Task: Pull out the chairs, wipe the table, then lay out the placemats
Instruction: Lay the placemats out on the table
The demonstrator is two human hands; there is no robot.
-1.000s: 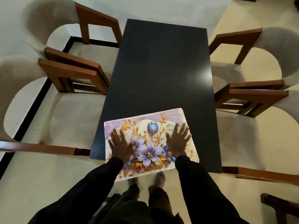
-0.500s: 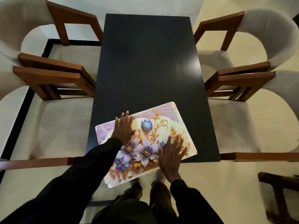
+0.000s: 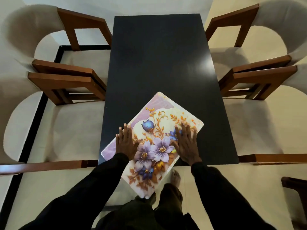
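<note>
Placemat (image 3: 159, 113) is lying on the near end of the dark table (image 3: 157, 55), set diagonally. One corner is pointed up the table and the opposite corner is hung over the near edge, above the person's bare foot (image 3: 176, 177).

Change vs. 1 s ago: the mat was then almost square to the near edge. By 0.5 s ago it had been turned partway, and it has since been turned further counter-clockwise (as seen from the head camera). More of the mat is now carried past the table edge than before.

Left hand (image 3: 125, 143): laid flat, fingers straight and slightly spread, pressed down at the mat's left long edge. The fingertips appear to straddle mat and table. Half a second ago it was placed further up the mat than the other hand; now both are roughly level again.

Right hand (image 3: 186, 143): also flat, fingers spread, pressed on the mat near its right corner. Some motion blur is seen at the fingertips. Nothing is pinched or gripped by either hand.

Four chairs are seen pulled back from the table, two per side: left far (image 3: 74, 30), left near (image 3: 66, 83), right far (image 3: 232, 30), right near (image 3: 259, 80). No shift in them is detected.
</note>
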